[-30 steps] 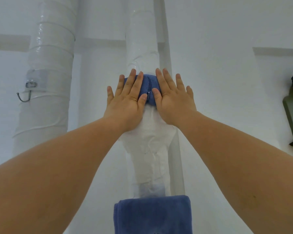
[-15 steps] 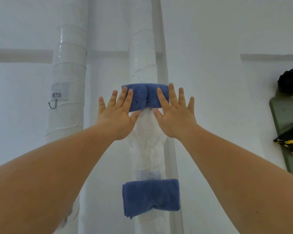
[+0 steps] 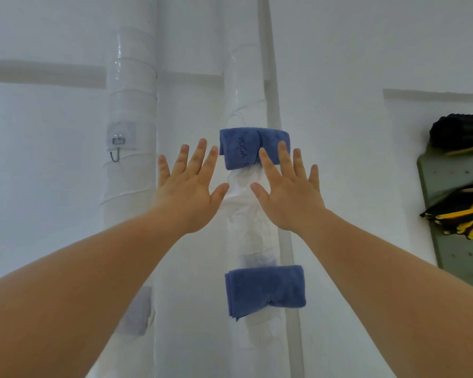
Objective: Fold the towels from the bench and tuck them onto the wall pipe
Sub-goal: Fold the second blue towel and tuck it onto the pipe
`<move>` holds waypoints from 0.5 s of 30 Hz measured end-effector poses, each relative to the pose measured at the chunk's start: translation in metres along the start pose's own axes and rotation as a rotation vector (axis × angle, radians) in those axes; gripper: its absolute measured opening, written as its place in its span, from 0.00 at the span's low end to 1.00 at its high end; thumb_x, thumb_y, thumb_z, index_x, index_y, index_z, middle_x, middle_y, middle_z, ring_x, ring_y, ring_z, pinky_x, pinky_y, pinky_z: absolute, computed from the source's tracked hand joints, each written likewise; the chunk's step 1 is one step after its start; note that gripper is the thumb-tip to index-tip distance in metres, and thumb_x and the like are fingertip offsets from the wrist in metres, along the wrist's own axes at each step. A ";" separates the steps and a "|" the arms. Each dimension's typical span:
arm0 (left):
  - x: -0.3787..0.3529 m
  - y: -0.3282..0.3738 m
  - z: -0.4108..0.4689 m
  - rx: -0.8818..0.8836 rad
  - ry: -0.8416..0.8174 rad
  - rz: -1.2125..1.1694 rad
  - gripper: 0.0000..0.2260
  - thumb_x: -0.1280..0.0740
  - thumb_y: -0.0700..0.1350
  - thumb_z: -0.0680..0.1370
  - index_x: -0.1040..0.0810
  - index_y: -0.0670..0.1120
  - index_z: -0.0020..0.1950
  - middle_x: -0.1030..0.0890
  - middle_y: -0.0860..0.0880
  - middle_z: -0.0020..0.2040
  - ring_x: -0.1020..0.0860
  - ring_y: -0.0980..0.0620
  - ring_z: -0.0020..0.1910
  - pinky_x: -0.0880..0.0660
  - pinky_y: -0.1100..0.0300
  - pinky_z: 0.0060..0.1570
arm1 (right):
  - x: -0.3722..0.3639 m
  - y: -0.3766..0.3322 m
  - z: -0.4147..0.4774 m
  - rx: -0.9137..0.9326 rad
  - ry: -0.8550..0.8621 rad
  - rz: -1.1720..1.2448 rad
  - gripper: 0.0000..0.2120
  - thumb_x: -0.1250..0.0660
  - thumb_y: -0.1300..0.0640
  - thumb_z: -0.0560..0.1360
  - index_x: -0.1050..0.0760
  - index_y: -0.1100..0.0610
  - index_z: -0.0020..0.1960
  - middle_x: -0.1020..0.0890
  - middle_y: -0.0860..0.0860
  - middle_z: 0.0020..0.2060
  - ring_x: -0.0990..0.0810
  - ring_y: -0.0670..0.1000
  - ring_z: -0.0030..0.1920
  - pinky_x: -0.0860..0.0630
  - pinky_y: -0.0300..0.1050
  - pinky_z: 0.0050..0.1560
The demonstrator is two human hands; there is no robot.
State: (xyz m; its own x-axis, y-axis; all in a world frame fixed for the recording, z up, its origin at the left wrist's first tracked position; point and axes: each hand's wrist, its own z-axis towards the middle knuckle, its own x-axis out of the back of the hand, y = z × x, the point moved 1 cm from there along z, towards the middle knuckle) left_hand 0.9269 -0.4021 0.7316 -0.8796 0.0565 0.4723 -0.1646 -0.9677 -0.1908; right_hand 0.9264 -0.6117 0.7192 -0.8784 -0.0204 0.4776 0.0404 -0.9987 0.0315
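Noted both hands spread flat: left hand (image 3: 187, 196) clear, right hand (image 3: 287, 193) overlapping upper towel (image 3: 241, 148). Judged towel liable to slip off pipe (image 3: 247, 85) if loosely tucked.

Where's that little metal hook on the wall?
In the head view the metal hook hangs at left on the wider white pipe, level with the upper blue towel on the neighbouring pipe, and left of the left hand.

A white painted wall (image 3: 366, 50) fills the frame under soft, even light. At centre left stands a thick white wrapped pipe (image 3: 133, 105) bearing an adhesive metal hook (image 3: 117, 147). At the right edge hangs a grey-green pegboard panel (image 3: 453, 241) with black and yellow items.
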 end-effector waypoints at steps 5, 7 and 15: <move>-0.010 -0.053 -0.034 -0.072 0.000 -0.077 0.34 0.58 0.67 0.81 0.66 0.55 0.81 0.68 0.51 0.82 0.66 0.45 0.81 0.63 0.37 0.77 | -0.006 -0.050 -0.026 -0.060 -0.031 -0.123 0.34 0.61 0.31 0.80 0.70 0.43 0.79 0.68 0.52 0.80 0.66 0.60 0.80 0.59 0.68 0.78; -0.013 -0.083 -0.054 -0.103 0.004 -0.127 0.34 0.58 0.68 0.80 0.64 0.56 0.82 0.68 0.51 0.82 0.66 0.45 0.81 0.63 0.36 0.77 | -0.007 -0.079 -0.039 -0.108 -0.058 -0.153 0.34 0.61 0.31 0.80 0.70 0.43 0.79 0.67 0.52 0.80 0.65 0.60 0.80 0.59 0.67 0.78; -0.024 -0.233 -0.160 -0.327 -0.009 -0.332 0.34 0.55 0.70 0.79 0.60 0.60 0.81 0.66 0.49 0.82 0.67 0.44 0.81 0.64 0.34 0.76 | -0.010 -0.271 -0.124 -0.293 -0.139 -0.305 0.34 0.59 0.31 0.80 0.70 0.41 0.79 0.67 0.52 0.80 0.66 0.59 0.80 0.60 0.66 0.78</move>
State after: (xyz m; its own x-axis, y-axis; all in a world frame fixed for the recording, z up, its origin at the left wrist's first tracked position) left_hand 0.9151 -0.1390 0.6266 -0.7519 0.3463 0.5610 -0.5700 -0.7692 -0.2890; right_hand 0.8649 -0.3468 0.5974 -0.7559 0.2640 0.5991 -0.3649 -0.9297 -0.0508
